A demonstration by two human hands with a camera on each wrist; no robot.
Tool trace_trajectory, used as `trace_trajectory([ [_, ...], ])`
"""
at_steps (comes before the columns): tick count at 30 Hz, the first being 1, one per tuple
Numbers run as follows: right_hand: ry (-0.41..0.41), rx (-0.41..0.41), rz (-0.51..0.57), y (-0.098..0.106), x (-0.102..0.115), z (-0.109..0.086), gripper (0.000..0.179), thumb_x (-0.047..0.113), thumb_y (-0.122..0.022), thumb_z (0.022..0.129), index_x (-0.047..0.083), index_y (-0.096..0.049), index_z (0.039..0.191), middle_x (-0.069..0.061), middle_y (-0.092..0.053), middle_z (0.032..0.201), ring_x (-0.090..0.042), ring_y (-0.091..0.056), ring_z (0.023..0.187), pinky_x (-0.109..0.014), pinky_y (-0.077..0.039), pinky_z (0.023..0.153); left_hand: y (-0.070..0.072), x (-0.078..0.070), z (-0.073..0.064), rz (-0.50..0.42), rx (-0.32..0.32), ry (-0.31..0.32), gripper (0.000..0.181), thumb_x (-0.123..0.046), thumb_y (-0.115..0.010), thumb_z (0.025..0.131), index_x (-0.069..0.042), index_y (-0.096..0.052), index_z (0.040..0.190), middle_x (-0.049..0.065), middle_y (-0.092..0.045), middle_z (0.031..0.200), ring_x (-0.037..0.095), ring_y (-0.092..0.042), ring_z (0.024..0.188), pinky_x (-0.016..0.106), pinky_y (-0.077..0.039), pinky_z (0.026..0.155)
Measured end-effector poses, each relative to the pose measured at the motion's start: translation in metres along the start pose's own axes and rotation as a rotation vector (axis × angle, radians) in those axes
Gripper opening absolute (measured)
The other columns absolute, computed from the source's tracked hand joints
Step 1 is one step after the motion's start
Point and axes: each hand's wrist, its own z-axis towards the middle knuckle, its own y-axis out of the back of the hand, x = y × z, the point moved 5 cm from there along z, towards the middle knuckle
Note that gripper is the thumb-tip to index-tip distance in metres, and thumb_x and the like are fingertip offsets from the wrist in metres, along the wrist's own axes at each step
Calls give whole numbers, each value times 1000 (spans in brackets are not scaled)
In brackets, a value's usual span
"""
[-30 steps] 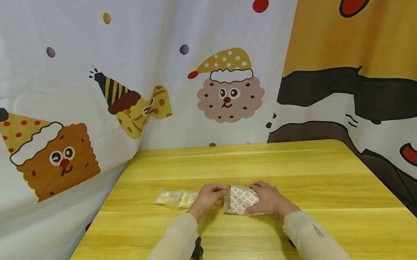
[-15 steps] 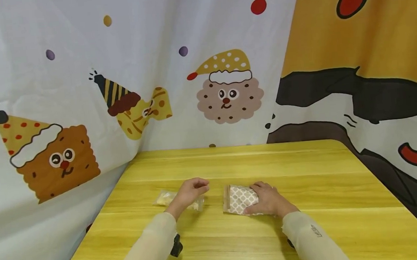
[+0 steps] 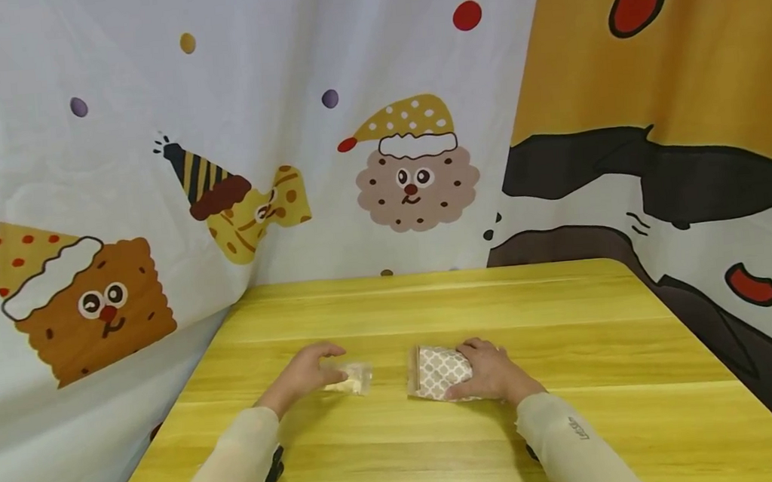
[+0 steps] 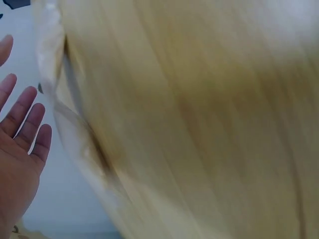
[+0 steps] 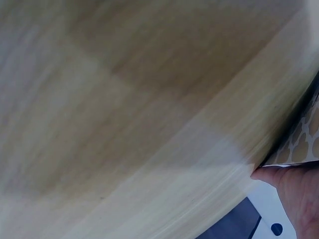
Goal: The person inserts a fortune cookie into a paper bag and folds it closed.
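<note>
My right hand (image 3: 495, 372) grips the right end of a flat packet (image 3: 442, 373) with a white and beige lattice pattern. The packet lies on the table, and its left edge shows a brown strip with a see-through margin. In the right wrist view the thumb (image 5: 286, 181) lies along the patterned packet (image 5: 305, 137). My left hand (image 3: 304, 374) hovers over a small clear plastic bag (image 3: 356, 378) with pale yellow contents and hides its left part. In the left wrist view the fingers of the left hand (image 4: 22, 144) are spread; whether it touches the bag I cannot tell.
A yellow wood-grain table (image 3: 432, 305) holds both items. Its far edge meets a white curtain (image 3: 264, 76) printed with cartoon biscuits, which also hangs along the left side. Black wrist mounts (image 3: 274, 468) sit under the sleeves.
My left hand has drawn away from the patterned packet's left edge and moved left to the clear bag. The right hand has kept its grip on the packet.
</note>
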Motion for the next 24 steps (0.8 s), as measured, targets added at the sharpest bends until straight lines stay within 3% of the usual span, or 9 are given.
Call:
trace_trajectory([
  [12, -7, -4, 2, -2, -1, 4, 107, 73, -76, 68, 6, -47, 146, -17, -41, 148, -43, -37, 136, -70, -19, 109, 2, 13, 1, 123, 32, -3, 67, -20, -85, 79, -5, -56, 138, 22, -45, 146, 45, -37, 135, 62, -31, 108],
  [18, -10, -11, 10, -3, -1, 2, 107, 73, -76, 67, 6, -48, 146, -17, -43, 147, -43, -38, 135, -69, -18, 109, -4, 12, 0, 267, 61, -55, 75, -25, -87, 76, -4, -54, 140, 22, -45, 146, 45, -37, 135, 63, -31, 108],
  [24, -5, -16, 10, -4, 1, 1, 107, 72, -77, 67, 5, -48, 145, -17, -43, 147, -42, -38, 134, -69, -19, 109, -10, 9, -2, 371, 91, -108, 69, -27, -85, 79, -3, -56, 138, 17, -50, 142, 42, -37, 136, 63, -25, 110],
])
